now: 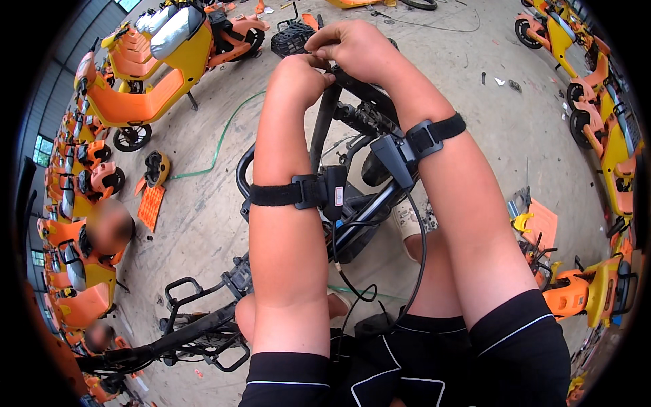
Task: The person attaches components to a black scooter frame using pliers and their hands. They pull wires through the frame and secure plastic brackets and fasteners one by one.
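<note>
My left hand (302, 76) and my right hand (348, 49) meet at the top of a bare black scooter frame (325, 122). The right thumb and fingertips are pinched together just above the left fingers. Whatever lies between them is too small or hidden to name. The left fingers are curled against the upper end of the frame, and its thumb points toward the tube. Below my forearms run more frame tubes, a black spring shock absorber (357, 119) and loose cables. Strapped black boxes (334, 192) with a cable sit on both forearms.
Rows of orange and yellow scooters (146, 88) line the left side, with more scooters (603, 146) along the right. A green strip (218, 146), a yellow helmet-like shell (156, 168) and orange panels (151, 209) lie on the concrete floor. Another black frame (196, 336) extends lower left.
</note>
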Demonstrator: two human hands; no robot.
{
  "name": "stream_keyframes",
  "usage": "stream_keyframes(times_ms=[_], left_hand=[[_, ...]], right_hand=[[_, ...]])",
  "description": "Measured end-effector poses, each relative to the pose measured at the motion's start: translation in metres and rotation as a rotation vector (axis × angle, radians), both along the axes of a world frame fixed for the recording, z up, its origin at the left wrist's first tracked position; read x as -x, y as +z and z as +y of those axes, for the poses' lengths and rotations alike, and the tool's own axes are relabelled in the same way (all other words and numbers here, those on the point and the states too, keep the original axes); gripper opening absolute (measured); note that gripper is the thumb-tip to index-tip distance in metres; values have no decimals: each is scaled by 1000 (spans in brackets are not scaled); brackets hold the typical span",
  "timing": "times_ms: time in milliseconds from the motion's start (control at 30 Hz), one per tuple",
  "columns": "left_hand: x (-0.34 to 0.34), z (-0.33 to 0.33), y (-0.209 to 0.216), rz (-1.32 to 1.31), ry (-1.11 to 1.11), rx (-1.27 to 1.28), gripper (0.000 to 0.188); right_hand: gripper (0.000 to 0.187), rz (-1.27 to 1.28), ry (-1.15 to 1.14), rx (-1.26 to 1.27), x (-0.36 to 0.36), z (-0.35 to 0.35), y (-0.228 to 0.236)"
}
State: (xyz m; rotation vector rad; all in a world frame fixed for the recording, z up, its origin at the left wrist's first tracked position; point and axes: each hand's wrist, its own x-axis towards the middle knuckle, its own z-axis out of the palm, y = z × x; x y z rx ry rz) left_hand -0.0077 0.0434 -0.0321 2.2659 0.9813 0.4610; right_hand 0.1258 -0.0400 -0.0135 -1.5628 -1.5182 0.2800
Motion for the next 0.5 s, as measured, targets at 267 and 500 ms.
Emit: stream_keyframes(times_ms=[267,500], left_hand=[[3,0,4,36,19,24,41],[6,-10,16,51,11,90,44]], right_hand=[[23,-88,-46,30,5,-3,3],[23,-32,-48,83,4,-9,8]])
